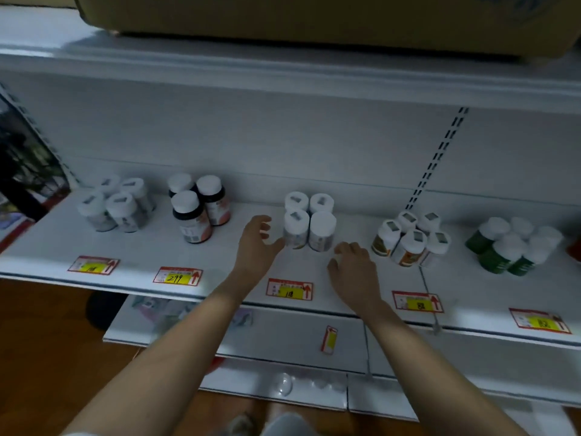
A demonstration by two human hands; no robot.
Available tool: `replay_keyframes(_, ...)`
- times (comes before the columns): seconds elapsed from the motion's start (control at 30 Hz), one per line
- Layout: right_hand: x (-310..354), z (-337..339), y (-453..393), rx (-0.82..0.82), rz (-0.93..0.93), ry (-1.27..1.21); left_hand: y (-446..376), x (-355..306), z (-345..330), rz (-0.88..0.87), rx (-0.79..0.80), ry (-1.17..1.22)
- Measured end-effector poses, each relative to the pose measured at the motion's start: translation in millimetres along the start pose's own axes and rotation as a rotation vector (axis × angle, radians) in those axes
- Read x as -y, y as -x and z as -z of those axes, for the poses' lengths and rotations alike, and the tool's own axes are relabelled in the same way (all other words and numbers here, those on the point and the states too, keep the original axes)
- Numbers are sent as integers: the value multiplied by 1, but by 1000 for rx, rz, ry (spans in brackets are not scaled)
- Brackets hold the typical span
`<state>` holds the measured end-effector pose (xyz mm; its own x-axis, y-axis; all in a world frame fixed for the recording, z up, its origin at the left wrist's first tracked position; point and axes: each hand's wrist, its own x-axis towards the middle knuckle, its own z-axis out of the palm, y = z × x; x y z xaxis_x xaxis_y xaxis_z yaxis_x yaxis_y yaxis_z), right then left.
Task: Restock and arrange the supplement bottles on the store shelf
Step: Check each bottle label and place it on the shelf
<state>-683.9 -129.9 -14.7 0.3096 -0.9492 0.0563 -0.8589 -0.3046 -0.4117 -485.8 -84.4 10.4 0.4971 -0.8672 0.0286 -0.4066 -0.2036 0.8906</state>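
Wide white metal store shelf [220, 256], seen from above, running left to right, with a brown cardboard box [314, 20] on the tier overhead. Five clusters of supplement bottles standing upright along the shelf, well apart from one another, each behind a red-and-yellow price tag [289, 289] on the front edge.

From the left: four clear bottles with white caps [116, 204]; three dark bottles with white caps and orange labels [198, 206]; four white bottles with white caps in a tidy two-by-two block [309, 221], at the middle; a tight bunch of white-capped bottles with orange-and-green labels [412, 239]; a bunch of green bottles with white caps [515, 247] at far right.

Restocking apparently well along: every tagged spot filled, groups small, much bare shelf behind them. Likely left: squaring up the middle block and the looser bunches to the right.

Left hand [256, 243] beside the middle block, fingers loosely spread, grip wide, thumb touching or just short of the front left bottle; which, hard to tell. Right hand [352, 265] low over the shelf just in front of and right of the same block, fingers relaxed, grip wide, holding nothing.

Lower shelves [283, 335] below, blurred.
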Motion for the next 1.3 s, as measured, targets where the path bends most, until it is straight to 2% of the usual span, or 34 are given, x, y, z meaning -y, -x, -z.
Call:
replay_keyframes(0.23, -3, -39, 12, -42, -105, 58, -21, 6, -17, -85, 124, 117)
replay_keyframes(0.33, -3, -40, 11, -66, -106, 39, -24, 5, -22, -128, 109, 184)
replay_keyframes(0.73, -10, -42, 12, -112, -84, -45, -21, 10, -23, -85, 53, 307)
replay_keyframes(0.83, -14, -34, 5, -65, -123, -219, -19, 12, -11, -65, 64, 335)
replay_keyframes(0.93, -11, -7, -1, -32, -232, -503, -15, 7, 6, -16, 138, 394)
replay_keyframes(1.03, 6, 23, 6, -72, -245, -726, -3, -9, 22, 35, 234, 466)
replay_keyframes(1.13, 29, 43, 23, 88, -163, -950, 11, -24, 34, 59, 313, 497)
replay_keyframes(1.23, 50, 59, 39, 281, -186, -1228, 23, -40, 44, 43, 372, 489)
replay_keyframes(1.3, 60, 67, 48, 326, -199, -1342, 31, -52, 49, 16, 408, 484)
